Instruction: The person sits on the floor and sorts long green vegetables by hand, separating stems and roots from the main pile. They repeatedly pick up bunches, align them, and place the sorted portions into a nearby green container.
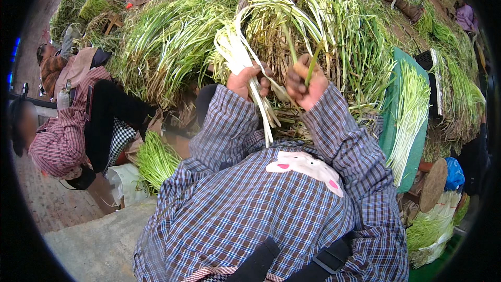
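Observation:
My left hand (249, 81) is closed around a small bunch of white-stemmed leafy stalks (236, 51), whose white ends hang below the fist. One long stalk from it arches up and over towards the heap. My right hand (307, 80) is level with it, a short gap away, and pinches a green leaf stalk (312, 64) that sticks up from the fingers. A thin, withered strand hangs between the two hands. Directly behind them rises a heap of uncleaned green stalks (352, 43) with brown roots and dry leaves.
On my right, cleaned stalks (411, 113) lie on a green board (387, 141), beside a round wooden stool (433, 185) and a tied bundle (434, 227). A person in a checked shirt (62, 137) sits at left, near a green bunch (156, 160). Other people sit farther off.

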{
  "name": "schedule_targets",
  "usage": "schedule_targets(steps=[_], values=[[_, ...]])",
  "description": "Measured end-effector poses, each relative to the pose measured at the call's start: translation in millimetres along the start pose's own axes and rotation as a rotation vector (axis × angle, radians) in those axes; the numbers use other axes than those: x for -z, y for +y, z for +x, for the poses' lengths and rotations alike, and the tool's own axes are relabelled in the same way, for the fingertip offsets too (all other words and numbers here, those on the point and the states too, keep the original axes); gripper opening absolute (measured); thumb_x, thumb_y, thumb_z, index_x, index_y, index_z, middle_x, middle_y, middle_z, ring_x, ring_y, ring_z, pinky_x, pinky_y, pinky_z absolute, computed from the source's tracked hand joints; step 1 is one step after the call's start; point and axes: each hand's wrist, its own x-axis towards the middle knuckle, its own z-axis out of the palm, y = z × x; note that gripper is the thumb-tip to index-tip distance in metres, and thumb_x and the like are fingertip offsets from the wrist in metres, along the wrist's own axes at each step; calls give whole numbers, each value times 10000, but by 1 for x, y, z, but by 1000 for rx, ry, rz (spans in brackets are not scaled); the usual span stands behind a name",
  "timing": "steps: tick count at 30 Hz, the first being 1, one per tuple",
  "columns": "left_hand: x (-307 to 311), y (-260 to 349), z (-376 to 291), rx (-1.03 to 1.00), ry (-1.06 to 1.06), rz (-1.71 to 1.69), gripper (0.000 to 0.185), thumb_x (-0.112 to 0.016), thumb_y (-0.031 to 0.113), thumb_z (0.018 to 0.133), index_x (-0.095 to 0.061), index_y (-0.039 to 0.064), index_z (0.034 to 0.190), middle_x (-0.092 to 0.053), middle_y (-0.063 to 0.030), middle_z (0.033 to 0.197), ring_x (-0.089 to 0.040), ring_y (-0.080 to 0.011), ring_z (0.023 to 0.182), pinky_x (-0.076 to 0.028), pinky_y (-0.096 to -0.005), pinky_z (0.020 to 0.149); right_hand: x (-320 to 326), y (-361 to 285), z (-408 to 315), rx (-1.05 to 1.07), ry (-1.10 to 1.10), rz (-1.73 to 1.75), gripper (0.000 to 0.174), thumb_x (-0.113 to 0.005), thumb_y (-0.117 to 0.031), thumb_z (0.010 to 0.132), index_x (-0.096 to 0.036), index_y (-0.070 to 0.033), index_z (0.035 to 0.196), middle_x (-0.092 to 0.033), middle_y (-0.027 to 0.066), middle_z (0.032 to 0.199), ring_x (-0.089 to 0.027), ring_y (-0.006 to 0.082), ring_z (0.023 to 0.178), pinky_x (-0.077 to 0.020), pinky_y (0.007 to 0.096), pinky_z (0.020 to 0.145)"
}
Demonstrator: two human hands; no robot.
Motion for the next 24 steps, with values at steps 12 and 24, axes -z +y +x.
schedule_targets(steps=[12, 24], values=[[26, 54, 8, -101, 198, 41, 166, -454, 126, 851, -434, 10, 968, -555, -91, 802, -487, -117, 518, -453, -237, 429, 38, -91, -109, -195, -322, -2011, 305, -551, -297, 784, -571, -17, 903, -557, 138, 878, -532, 241, 823, -441, 369, 776], [-6, 23, -5, -81, 93, 52, 246, -447, 173, 867, -446, -5, 1037, -553, -69, 776, -452, -87, 460, -447, -230, 399, -3, 19, -50, -248, -107, -1320, 264, -437, -255, 904, -531, -8, 901, -549, 59, 632, -526, 112, 602, -437, 249, 583]])
